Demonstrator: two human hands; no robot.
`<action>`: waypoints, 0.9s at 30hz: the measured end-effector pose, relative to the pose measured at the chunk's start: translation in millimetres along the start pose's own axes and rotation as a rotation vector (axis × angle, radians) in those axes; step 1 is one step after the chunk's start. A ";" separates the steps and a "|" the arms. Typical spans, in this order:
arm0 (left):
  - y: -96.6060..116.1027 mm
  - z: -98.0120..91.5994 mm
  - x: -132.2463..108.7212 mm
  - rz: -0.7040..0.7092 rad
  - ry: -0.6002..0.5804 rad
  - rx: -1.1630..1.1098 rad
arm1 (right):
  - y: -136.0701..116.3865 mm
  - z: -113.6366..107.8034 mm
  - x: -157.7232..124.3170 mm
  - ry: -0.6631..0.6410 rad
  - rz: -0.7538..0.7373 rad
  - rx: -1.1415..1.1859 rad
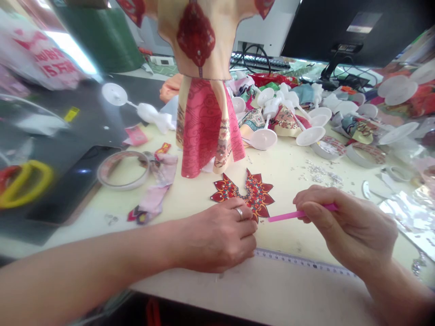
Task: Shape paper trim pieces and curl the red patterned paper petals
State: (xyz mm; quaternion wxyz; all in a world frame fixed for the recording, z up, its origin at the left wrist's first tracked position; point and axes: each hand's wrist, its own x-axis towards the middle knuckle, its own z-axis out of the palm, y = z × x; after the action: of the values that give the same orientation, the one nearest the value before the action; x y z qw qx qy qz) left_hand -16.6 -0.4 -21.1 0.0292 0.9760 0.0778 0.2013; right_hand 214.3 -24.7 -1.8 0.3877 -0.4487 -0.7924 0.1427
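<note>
My right hand (pixel 346 226) pinches a slim pink pen-like stick (pixel 285 217), and its tip is beside the lower right petals of a red patterned collar (pixel 258 192). This collar is flat, cut with pointed petals around a central opening, and small pale dots sit on some left tips. Curled over its lower edge, my left hand (pixel 217 233) wears a ring and has its fingers pressed down on the piece. Those fingers hide part of the collar. A printed ruler strip (pixel 299 260) runs below both hands.
A doll-sized dress form (pixel 207 122) in pink and cream stands behind the collar. Tape rolls (pixel 122 170), a phone (pixel 73 185) and yellow-handled scissors (pixel 27 183) lie left. Loose rhinestones (pixel 322 174) are scattered right, before several white stands (pixel 263 139) and a monitor (pixel 356 31).
</note>
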 end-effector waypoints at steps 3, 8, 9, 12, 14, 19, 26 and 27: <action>-1.3 0.2 -0.3 -0.014 0.014 -0.027 | -0.2 0.0 0.0 0.001 0.002 0.007; -4.1 -0.8 -0.2 -0.024 0.041 -0.023 | -1.2 -1.0 0.1 0.010 -0.012 0.002; -4.5 -1.0 -0.1 -0.021 0.042 -0.027 | -1.6 -1.1 0.6 0.005 -0.019 0.002; -4.9 -0.8 0.1 -0.012 0.031 -0.046 | -2.9 -1.0 2.1 -0.015 -0.035 0.004; -4.6 -0.1 0.1 -0.013 0.028 -0.052 | -3.6 -1.1 2.6 -0.014 -0.045 0.003; -3.6 0.9 0.1 -0.034 0.029 -0.075 | -4.4 -1.5 3.1 -0.016 -0.043 -0.009; -5.6 1.3 -1.4 -0.085 0.054 -0.075 | -4.5 -0.2 5.3 -0.026 -0.077 -0.042; -5.8 1.8 -1.6 -0.103 0.059 -0.072 | -4.5 -0.3 5.4 -0.022 -0.080 -0.042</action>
State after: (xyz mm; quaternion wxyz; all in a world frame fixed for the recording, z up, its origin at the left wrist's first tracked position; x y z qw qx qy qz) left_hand -18.1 5.1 -23.9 0.0723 0.9626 0.1216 0.2311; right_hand 210.2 -22.8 3.6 0.3748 -0.4233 -0.8168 0.1152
